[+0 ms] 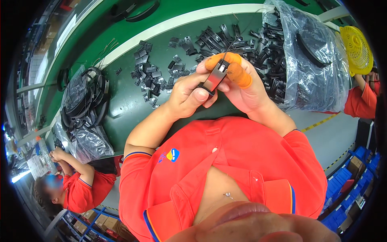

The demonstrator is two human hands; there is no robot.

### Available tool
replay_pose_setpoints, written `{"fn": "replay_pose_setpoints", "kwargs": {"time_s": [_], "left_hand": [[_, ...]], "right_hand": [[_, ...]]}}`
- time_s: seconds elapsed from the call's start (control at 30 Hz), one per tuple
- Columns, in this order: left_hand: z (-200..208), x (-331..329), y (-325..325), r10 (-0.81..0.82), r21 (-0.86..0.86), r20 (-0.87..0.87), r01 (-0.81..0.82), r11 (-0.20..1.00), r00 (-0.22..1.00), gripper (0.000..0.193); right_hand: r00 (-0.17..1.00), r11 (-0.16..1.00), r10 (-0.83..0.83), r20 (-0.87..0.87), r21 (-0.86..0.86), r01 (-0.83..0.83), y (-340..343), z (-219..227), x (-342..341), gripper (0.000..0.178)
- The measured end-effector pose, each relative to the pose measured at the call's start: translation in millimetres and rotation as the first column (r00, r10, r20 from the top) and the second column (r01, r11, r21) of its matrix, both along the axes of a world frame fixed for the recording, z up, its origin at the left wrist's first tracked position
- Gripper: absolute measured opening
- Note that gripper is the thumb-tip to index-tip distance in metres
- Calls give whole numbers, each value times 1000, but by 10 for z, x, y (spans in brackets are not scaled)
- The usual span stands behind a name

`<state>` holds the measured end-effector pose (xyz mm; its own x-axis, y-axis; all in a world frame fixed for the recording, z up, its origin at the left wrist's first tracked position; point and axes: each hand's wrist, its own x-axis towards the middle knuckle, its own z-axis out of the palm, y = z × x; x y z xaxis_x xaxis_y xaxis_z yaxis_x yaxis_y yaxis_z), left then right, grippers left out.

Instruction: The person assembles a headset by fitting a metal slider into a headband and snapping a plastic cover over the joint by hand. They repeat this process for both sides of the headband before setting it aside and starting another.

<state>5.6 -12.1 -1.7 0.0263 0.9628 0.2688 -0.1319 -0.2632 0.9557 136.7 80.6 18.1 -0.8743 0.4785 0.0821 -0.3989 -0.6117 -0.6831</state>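
Note:
Both hands meet in front of my chest, above the green table (128, 101). Between them is a small black plastic part (214, 80), long and narrow, tilted, with a slot at its upper end where something silvery shows. A thin dark wire rises from that end. My left hand (186, 93) grips the lower end, thumb pressed near its dark foot. Orange finger covers sit on the thumb and forefinger of my right hand (249, 86), which close around the upper end. Some fingertips behind the part are hidden.
Small black plates (148, 76) lie heaped beyond my left hand. Longer black pieces (209, 40) spread toward a clear plastic bag (314, 60) of curved parts. Black headbands (82, 97) pile at left. A person in red (90, 187) works at left; a yellow basket (356, 50) is far right.

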Motion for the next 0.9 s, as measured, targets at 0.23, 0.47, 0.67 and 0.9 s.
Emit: {"fn": "replay_pose_setpoints", "kwargs": {"time_s": [0.23, 0.47, 0.67, 0.9], "left_hand": [[0, -103, 12, -81, 12, 27, 80, 997, 996, 35], [-25, -93, 11, -11, 17, 20, 10, 1000, 1000, 33], [-107, -80, 14, 203, 99, -184, -187, 977, 962, 35], [-33, -90, 23, 178, 74, -188, -167, 983, 966, 36]], "right_hand": [[1000, 999, 4, 4, 41, -5, -20, -13, 6, 41], [999, 996, -14, 29, 83, 12, -31, -9, 6, 42], [967, 883, -216, 132, 450, 136, -72, 12, 24, 38], [990, 947, -66, 122, 320, 24, 19, -4, 35, 38]]}}
